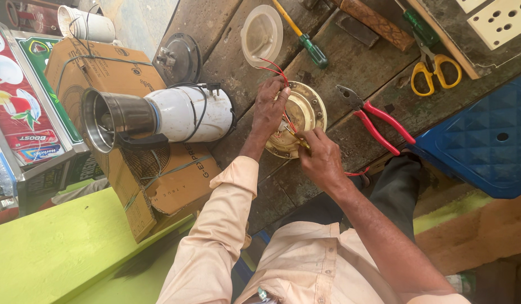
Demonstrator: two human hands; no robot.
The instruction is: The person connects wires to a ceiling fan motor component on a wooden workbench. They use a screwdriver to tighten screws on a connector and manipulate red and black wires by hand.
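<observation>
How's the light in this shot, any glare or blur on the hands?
Head view: even daylight, soft shadows. Left hand and right hand are sharp on the round base; no motion blur. Mild glare on the steel jar and the white mixer body. Edges look slightly stretched by the wide lens.

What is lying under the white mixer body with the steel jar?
The white mixer body with the steel jar lies on its side on a brown cardboard box tied with string. The box top directly beneath it is covered, so anything there cannot be seen.
</observation>
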